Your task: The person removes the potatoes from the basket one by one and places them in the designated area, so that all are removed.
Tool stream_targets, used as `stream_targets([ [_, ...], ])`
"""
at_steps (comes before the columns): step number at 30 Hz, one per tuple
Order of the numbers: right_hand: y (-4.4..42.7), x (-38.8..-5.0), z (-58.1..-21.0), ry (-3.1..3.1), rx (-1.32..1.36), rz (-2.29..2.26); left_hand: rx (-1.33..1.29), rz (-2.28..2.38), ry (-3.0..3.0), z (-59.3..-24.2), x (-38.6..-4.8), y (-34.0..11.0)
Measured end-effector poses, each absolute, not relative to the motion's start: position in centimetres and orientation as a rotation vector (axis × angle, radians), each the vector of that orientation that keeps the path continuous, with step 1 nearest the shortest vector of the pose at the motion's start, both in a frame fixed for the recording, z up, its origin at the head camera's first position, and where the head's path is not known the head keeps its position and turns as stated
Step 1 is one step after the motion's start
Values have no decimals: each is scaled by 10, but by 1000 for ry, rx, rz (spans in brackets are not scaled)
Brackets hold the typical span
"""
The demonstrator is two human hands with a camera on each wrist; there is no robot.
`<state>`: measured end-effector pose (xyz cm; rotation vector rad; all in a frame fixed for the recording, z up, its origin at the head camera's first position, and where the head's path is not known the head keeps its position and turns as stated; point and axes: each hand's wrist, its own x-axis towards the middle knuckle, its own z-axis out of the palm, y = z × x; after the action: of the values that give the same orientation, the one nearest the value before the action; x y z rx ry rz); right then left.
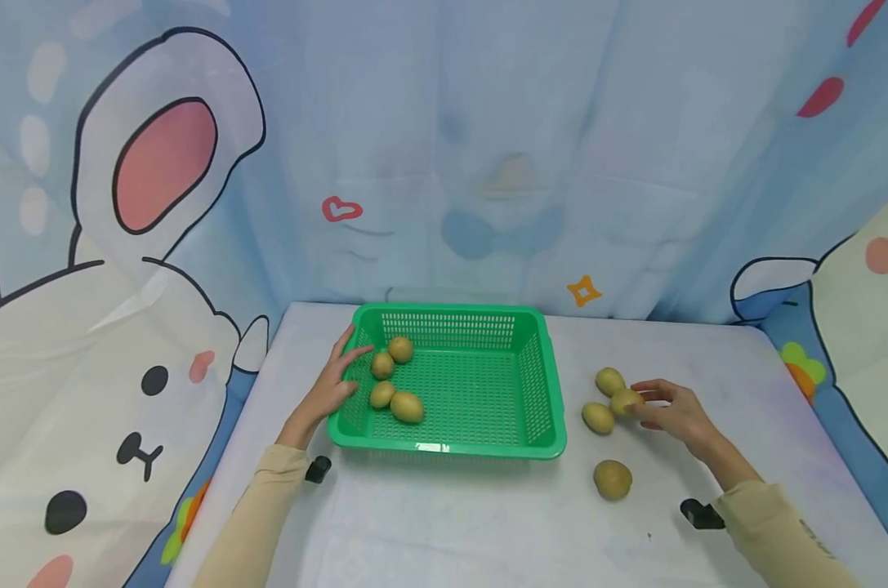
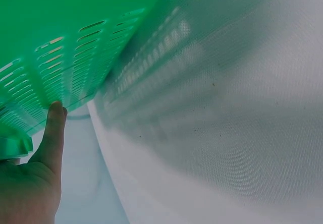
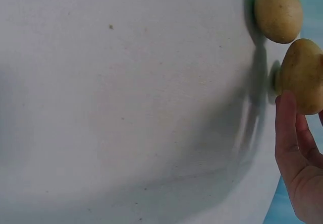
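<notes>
My left hand is at the left rim of a green plastic basket, its fingers spread and mostly straight over the edge. In the left wrist view, one digit touches the outside of the slotted basket wall. Right of the basket, my right hand pinches a potato between thumb and fingertips. The right wrist view shows this potato close up, partly cut off by the frame edge. Two potatoes, one behind and one to its left, lie beside it.
Several potatoes, one of them large, lie in the basket's left part. Another potato rests nearer the front, right of the basket. A white cloth covers the table, and a printed blue curtain hangs behind.
</notes>
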<state>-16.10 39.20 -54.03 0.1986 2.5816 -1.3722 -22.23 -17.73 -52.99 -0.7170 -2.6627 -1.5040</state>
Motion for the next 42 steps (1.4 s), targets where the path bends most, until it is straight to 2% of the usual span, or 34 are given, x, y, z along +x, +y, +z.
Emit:
stream_targets([
  [15, 400, -162, -543, 2524, 227, -1298, -702, -1535, -2652, -532, -225, -177],
  [27, 391, -174, -520, 2640, 127, -1156, -701, -1542, -2639, -531, -226, -177],
  [35, 351, -196, -488, 2695, 26, -1175, -710, -1541, -2610, -531, -224, -177],
  [42, 285, -215, -463, 2678, -169, -1332, -698, -1552, -2632, -532, -226, -177],
])
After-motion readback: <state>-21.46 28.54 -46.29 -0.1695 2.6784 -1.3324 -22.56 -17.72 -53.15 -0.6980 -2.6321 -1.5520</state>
